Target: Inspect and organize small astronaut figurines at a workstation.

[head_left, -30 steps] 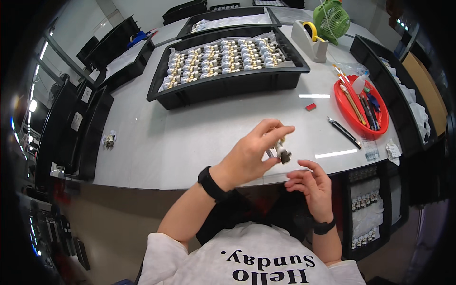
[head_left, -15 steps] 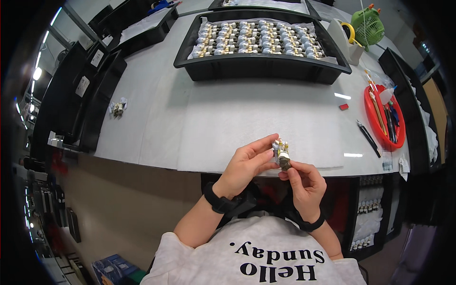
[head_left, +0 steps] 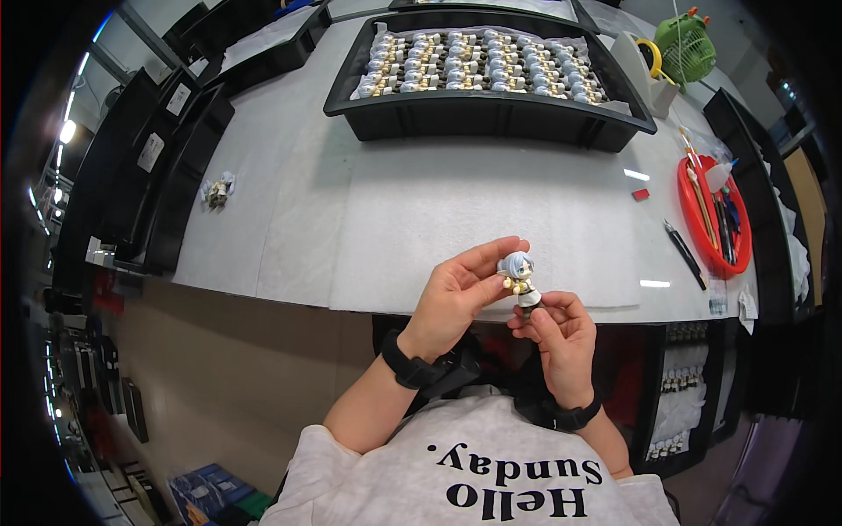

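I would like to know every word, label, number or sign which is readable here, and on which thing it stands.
White T-shirt: large black letters in two lines, upside down in view; readable, but I do not copy the wording.
Two white labels on the black trays at left: too small to read.
Paper slip at the table's right edge: too small to read.
Figurine between left hand and right hand: no lettering visible.

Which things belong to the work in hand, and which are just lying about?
Seemingly part of it:
pale-haired figurine, held by left hand and right hand
black tray of similar figurines

Apparently lying about:
red block
black pen-like tool
tape dispenser
green fan
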The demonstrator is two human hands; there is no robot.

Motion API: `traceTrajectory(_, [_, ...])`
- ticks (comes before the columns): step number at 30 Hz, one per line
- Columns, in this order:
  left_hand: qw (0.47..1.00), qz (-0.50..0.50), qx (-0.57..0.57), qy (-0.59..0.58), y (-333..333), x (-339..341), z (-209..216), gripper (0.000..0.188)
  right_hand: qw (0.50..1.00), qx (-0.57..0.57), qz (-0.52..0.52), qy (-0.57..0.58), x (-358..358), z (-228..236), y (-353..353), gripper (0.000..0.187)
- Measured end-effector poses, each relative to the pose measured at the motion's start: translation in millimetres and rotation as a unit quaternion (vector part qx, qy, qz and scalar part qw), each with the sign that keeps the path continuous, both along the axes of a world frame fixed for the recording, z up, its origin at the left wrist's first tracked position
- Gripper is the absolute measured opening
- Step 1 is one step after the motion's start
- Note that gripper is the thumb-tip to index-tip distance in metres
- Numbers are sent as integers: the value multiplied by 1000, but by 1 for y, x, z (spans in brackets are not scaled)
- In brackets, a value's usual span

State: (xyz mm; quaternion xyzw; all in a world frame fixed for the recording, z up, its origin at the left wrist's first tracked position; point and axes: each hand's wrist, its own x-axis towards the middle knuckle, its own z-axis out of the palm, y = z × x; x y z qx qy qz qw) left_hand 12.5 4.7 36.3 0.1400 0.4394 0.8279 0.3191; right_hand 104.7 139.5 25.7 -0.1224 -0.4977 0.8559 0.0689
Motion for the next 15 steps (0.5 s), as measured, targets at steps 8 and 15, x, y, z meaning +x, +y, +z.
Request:
traceTrajectory(8, [997, -27, 41, -64, 0, -1, 1, 38, 1000, 24, -13, 3, 2, 0, -1, 19])
traceTrajectory(15, [999, 0, -47, -25, 3, 4, 1, 32, 999, 31, -6, 17, 5, -4, 0, 18])
